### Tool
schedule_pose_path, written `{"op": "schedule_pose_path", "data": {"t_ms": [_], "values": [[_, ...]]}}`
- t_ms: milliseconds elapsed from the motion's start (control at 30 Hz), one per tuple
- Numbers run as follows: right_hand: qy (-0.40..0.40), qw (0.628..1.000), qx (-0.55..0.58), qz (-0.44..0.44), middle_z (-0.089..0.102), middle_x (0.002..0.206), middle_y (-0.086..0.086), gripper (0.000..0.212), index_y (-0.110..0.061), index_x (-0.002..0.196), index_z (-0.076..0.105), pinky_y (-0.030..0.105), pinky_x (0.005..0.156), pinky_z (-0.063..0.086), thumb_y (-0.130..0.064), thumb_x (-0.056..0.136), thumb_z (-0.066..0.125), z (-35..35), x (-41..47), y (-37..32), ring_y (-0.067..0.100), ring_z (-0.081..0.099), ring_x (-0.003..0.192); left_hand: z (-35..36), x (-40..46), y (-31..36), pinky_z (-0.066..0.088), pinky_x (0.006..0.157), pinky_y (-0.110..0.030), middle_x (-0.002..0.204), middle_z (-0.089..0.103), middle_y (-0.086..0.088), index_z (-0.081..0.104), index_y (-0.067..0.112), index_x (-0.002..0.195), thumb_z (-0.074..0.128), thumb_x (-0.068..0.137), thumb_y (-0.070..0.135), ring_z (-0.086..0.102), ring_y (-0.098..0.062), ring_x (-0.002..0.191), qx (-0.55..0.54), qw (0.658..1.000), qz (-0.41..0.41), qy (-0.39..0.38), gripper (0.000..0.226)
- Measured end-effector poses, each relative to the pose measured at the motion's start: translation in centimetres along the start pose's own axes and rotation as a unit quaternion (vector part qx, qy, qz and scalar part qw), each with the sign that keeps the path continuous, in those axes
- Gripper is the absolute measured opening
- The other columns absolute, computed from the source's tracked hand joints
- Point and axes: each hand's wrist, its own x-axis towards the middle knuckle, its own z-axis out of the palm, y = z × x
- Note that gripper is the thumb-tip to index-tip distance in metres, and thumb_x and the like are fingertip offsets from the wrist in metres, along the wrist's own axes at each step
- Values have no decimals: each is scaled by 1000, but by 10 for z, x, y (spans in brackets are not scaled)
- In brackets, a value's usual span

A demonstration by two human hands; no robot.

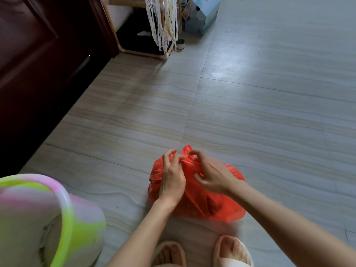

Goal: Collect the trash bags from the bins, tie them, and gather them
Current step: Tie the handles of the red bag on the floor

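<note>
A red plastic trash bag [204, 203] lies bulging on the tiled floor just in front of my feet. My left hand [172, 177] and my right hand [211, 175] both rest on top of it and pinch the gathered neck of the bag between their fingertips. A twisted red tip sticks up between the two hands. At the lower left stands a pink and green bin [65, 214], tilted toward me, with no bag visible in it.
A dark wooden door [38, 64] fills the left side. At the back stand a wooden rack [138, 51] with hanging lace strips, a small tin [180, 43] and a pale blue box [202, 14]. My slippered feet [204, 251] are at the bottom edge.
</note>
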Motion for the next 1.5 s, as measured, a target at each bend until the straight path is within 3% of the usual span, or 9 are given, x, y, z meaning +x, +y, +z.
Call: {"op": "schedule_pose_path", "data": {"t_ms": [200,333,533,667,900,1033,1200,1367,1500], "values": [[31,998,-49,24,63,107,16,33,-6,121,44,39,72,41,-22,92,48,-4,-2,2,38,58,98,-10,-2,8,40,74,-28,90,63,-8,49,13,102,39,94,4,61,-27,87,-79,988,-90,-97,16],[59,997,-55,-20,70,82,13,36,-5,106,53,29,43,43,-8,71,61,2,-9,6,34,66,63,-14,4,12,40,61,-10,79,52,4,41,20,98,43,92,2,52,-10,69,-180,963,-173,-104,19],[62,998,11,28,60,118,14,38,-7,125,45,36,79,41,-9,87,53,-1,-12,16,36,58,104,-24,4,4,41,64,-20,82,55,-4,54,22,93,51,67,-4,51,-8,69,-379,874,-216,-212,37],[64,996,46,40,60,116,12,36,-6,120,48,28,78,36,-4,84,54,-3,-9,20,31,57,106,-25,2,-1,44,67,-18,92,56,-5,49,29,100,54,63,-4,54,-8,72,-304,903,-150,-264,50],[26,997,74,9,55,125,9,51,-9,131,41,31,95,40,-27,85,54,-4,-13,14,26,53,116,-19,2,4,47,70,-18,89,59,-5,47,24,93,57,78,-13,59,-6,75,-293,940,-148,-95,42],[28,997,73,22,56,96,7,41,-10,116,56,21,77,37,-32,82,49,-4,-13,19,29,58,94,-16,2,1,43,86,-17,90,52,9,56,26,81,62,80,-4,57,-17,92,-147,982,-103,-51,30],[14,993,115,13,60,99,6,43,-10,117,57,17,79,36,-27,78,54,-4,-9,19,23,59,96,-19,9,2,38,70,-18,84,66,-6,65,4,88,53,90,6,58,-18,81,-41,997,-67,-27,12],[11,987,157,11,56,86,1,27,-10,99,64,18,70,33,-29,81,58,0,-7,19,12,52,80,-21,24,9,46,73,-33,80,64,-3,62,8,92,44,96,16,58,-17,78,-130,982,-127,-58,20],[66,984,162,39,47,68,5,31,-2,72,61,22,57,27,-31,78,53,0,-3,20,18,46,61,-30,17,10,35,92,-4,115,54,15,50,25,121,40,89,54,49,-2,114,-237,952,-113,-155,45]]}}
